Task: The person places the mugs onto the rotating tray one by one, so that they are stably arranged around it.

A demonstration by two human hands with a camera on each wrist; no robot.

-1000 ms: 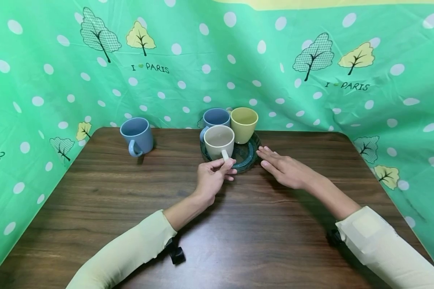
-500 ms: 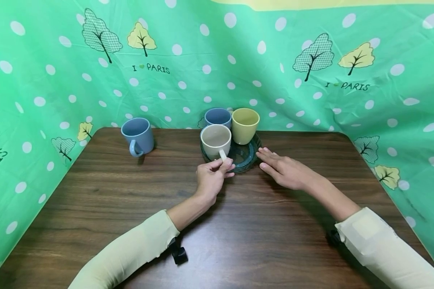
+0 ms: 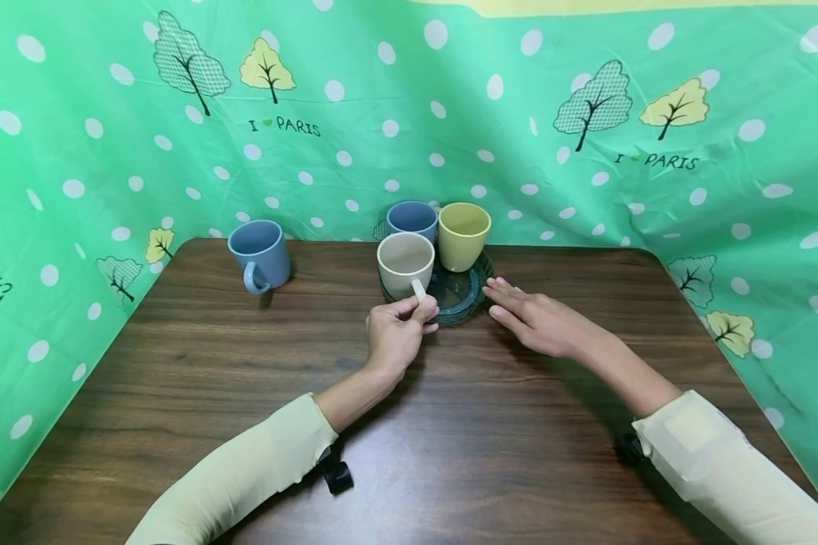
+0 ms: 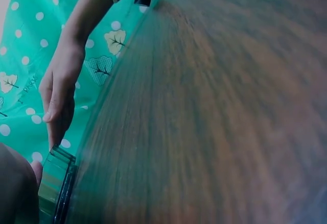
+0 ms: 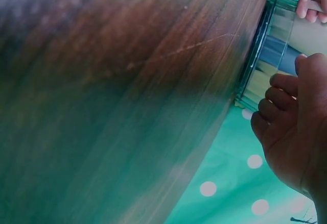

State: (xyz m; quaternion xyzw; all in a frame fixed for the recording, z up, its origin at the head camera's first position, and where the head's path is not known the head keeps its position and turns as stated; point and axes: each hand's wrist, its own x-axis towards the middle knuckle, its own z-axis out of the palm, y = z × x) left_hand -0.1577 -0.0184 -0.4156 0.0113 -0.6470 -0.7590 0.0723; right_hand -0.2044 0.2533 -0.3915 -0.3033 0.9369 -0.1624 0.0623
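Observation:
My left hand [image 3: 394,337] pinches the handle of a white mug [image 3: 406,261], which stands upright at the left front of a round clear glass dish [image 3: 458,314]. Behind it in the dish are a blue mug [image 3: 412,217], partly hidden, and a yellow mug [image 3: 463,235]. With fingers extended, my right hand [image 3: 538,322] lies at the dish's right rim, its fingertips at the glass. In the right wrist view the glass dish [image 5: 263,55] shows side-on, beside the right hand [image 5: 286,127]. The left wrist view has only part of the left hand [image 4: 18,188], at the lower left corner.
Another blue mug [image 3: 259,253] stands apart at the table's back left, handle toward the front. The dark wooden table [image 3: 491,454] ends at a green polka-dot cloth [image 3: 409,98] along its back and sides.
The white mug has shifted slightly left within the dish, with my left hand still on its handle. My right hand has stayed at the rim.

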